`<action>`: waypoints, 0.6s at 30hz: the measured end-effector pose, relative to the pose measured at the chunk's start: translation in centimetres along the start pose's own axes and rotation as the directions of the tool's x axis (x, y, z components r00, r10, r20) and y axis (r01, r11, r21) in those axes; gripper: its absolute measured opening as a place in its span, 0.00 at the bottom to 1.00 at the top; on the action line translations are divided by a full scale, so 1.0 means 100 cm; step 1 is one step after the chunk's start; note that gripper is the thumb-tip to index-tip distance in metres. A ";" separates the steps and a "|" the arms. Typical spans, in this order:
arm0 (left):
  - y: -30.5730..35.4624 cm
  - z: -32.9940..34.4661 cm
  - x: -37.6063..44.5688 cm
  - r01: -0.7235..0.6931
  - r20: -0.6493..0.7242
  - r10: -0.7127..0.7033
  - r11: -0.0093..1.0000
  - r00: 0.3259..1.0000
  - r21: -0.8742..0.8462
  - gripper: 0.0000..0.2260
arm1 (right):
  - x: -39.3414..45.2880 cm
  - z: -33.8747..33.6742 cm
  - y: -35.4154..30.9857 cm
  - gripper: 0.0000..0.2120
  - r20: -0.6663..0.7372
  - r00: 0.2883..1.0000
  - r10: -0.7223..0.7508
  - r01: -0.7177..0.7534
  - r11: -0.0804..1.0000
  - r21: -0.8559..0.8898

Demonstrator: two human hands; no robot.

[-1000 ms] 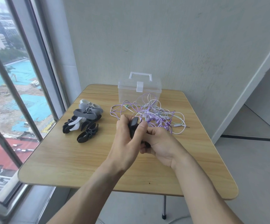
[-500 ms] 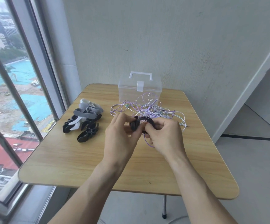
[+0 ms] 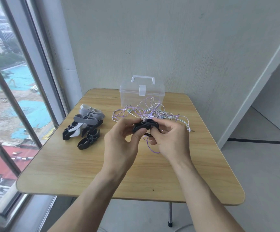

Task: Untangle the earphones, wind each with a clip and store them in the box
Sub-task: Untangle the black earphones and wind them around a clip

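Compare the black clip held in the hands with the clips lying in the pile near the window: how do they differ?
The held black clip is up above the table, pinched between the left hand and the right hand; the pile of clips lies on the table, untouched. The held clip has a purple cord hanging beneath it; the pile has no cord. The held clip is black only; the pile mixes black, grey and white. Both look like soft, flat bands.
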State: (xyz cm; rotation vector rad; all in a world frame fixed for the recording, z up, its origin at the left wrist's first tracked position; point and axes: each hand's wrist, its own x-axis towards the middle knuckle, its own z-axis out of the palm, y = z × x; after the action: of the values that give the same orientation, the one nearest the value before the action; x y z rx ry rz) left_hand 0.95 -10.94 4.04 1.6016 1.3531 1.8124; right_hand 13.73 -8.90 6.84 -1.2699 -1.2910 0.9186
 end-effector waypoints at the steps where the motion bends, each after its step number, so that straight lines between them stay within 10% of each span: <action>1: 0.000 0.000 0.000 -0.007 -0.012 0.007 1.000 1.000 0.008 0.10 | 0.000 0.000 -0.001 0.15 -0.005 1.000 -0.004 0.004 1.000 0.010; 18: 0.002 -0.003 0.002 -0.052 -0.175 0.086 0.981 0.981 0.188 0.09 | 0.000 0.005 0.004 0.05 0.089 0.989 -0.117 0.118 0.993 0.002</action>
State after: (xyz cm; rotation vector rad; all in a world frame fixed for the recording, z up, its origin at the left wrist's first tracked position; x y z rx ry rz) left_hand 0.70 -10.95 4.36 1.6232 1.6045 1.9672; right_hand 13.28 -8.73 6.41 -1.1536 -1.4222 0.8976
